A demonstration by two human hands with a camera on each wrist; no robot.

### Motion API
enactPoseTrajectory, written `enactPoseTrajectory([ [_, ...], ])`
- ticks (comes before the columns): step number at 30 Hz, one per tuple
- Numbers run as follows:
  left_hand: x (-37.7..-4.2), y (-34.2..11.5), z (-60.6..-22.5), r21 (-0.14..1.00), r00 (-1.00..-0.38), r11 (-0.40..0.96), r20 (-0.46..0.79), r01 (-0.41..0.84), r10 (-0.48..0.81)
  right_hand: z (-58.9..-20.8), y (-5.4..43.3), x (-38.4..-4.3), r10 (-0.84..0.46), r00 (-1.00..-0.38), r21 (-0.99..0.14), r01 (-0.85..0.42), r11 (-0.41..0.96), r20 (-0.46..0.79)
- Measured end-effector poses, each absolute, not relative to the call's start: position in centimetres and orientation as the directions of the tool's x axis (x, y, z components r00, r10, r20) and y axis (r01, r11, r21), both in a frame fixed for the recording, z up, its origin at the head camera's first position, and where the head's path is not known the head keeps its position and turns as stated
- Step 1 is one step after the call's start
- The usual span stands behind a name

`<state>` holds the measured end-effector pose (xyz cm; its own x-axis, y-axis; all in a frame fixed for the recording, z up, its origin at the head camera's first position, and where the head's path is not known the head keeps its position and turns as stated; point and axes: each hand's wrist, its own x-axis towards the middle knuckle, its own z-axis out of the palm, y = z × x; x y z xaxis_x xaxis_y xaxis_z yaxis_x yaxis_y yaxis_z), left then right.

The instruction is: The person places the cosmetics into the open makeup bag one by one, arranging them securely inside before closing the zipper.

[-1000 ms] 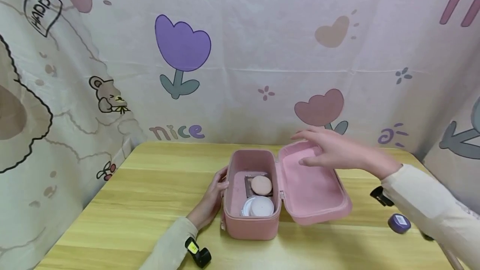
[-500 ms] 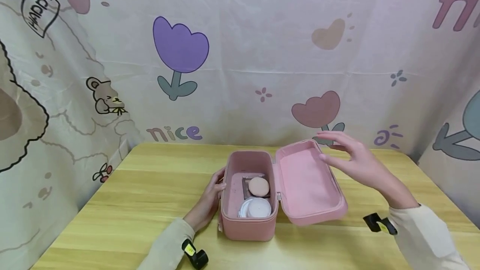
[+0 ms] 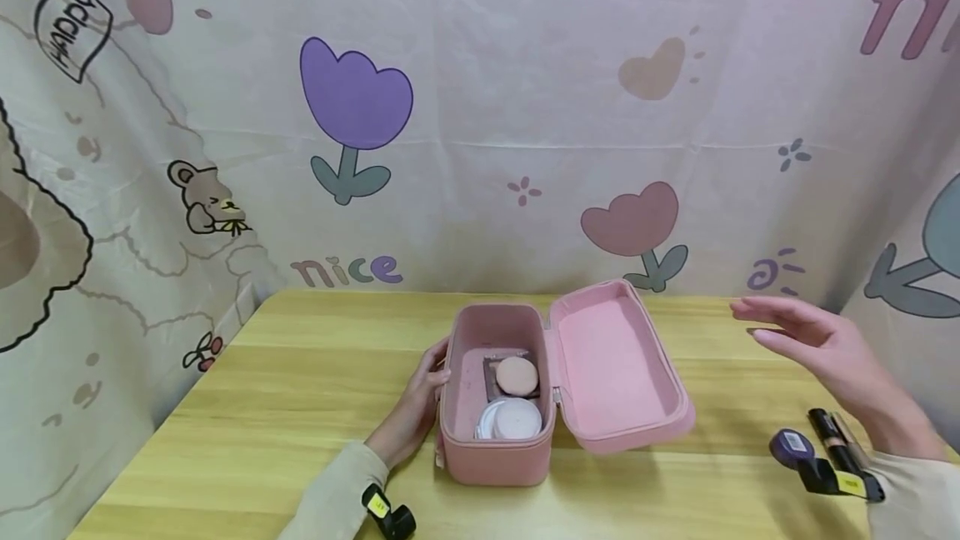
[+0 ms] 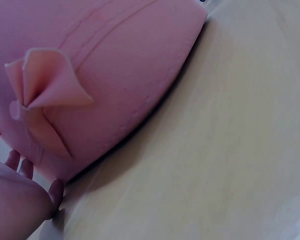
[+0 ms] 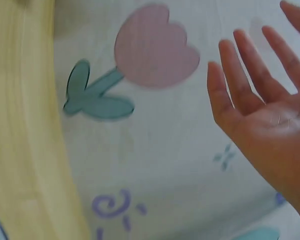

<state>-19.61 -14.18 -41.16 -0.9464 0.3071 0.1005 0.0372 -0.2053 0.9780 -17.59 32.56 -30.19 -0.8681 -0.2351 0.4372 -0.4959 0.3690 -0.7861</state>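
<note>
A pink cosmetic case (image 3: 495,461) stands on the table with its lid (image 3: 618,365) folded out to the right. Inside lie a beige round puff-like disc (image 3: 517,375) on a flat brown piece (image 3: 491,377), and white round compacts (image 3: 517,418). My left hand (image 3: 412,407) rests against the case's left side; the left wrist view shows its fingertips touching the pink wall beside a bow (image 4: 50,85). Its far fingers are partly hidden. My right hand (image 3: 832,348) hangs in the air right of the lid, fingers extended and holding nothing, palm visible in the right wrist view.
On the table's right part lie a purple round container (image 3: 791,447) with a white label and slim black tubes (image 3: 831,436), partly covered by the wrist camera (image 3: 832,480). A printed curtain (image 3: 465,107) hangs behind the wooden table (image 3: 300,382).
My right hand has moved from above the open lid out to the right, away from the case. My left hand stays at the case's side; the view shifted slightly.
</note>
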Motion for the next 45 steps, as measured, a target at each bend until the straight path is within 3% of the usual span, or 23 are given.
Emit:
enactPoseTrajectory([
  [5,-19.6,-14.1,-41.4,0.978,-0.946,-0.204,0.105,0.043,0.306,-32.4,36.3,-17.8,-0.323,-0.891,-0.806,-0.435,0.402,0.320],
  [13,-19.7,-14.2,-41.3,0.978,-0.948,-0.204,0.106,0.044,0.301,-36.0,40.2,-18.3,-0.516,-0.850,-0.846,-0.352,0.401,0.108],
  [16,-19.6,-14.3,-41.3,0.978,-0.947,-0.205,0.100,0.037,0.305,-36.7,41.1,-18.6,-0.590,-0.807,-0.893,-0.252,0.373,-0.019],
  [19,-19.5,-14.3,-41.3,0.978,-0.947,-0.206,0.099,0.035,0.306,-37.3,41.7,-18.9,-0.684,-0.723,-0.941,-0.155,0.302,-0.101],
  [23,-19.5,-14.3,-41.3,0.977,-0.948,-0.207,0.106,0.044,0.301,-37.9,42.0,-19.3,-0.770,-0.632,-0.973,-0.113,0.199,-0.084],
  [26,-19.6,-14.3,-41.2,0.977,-0.946,-0.206,0.109,0.046,0.305,-38.3,42.0,-19.4,-0.784,-0.617,-0.977,-0.118,0.178,-0.068],
  [33,-19.7,-14.2,-41.3,0.979,-0.943,-0.201,0.100,0.036,0.316,-39.2,42.0,-19.3,-0.765,-0.644,-0.950,-0.241,0.196,0.006],
  [37,-19.7,-14.1,-41.3,0.980,-0.943,-0.195,0.094,0.032,0.319,-39.5,41.6,-19.2,-0.674,-0.738,-0.891,-0.321,0.321,0.023],
  [40,-19.7,-14.2,-41.3,0.981,-0.945,-0.192,0.091,0.030,0.315,-39.4,40.9,-19.2,-0.574,-0.819,-0.852,-0.300,0.429,0.000],
  [45,-19.6,-14.2,-41.2,0.979,-0.946,-0.200,0.095,0.033,0.308,-39.2,39.8,-19.5,-0.463,-0.886,-0.783,-0.308,0.541,0.029],
])
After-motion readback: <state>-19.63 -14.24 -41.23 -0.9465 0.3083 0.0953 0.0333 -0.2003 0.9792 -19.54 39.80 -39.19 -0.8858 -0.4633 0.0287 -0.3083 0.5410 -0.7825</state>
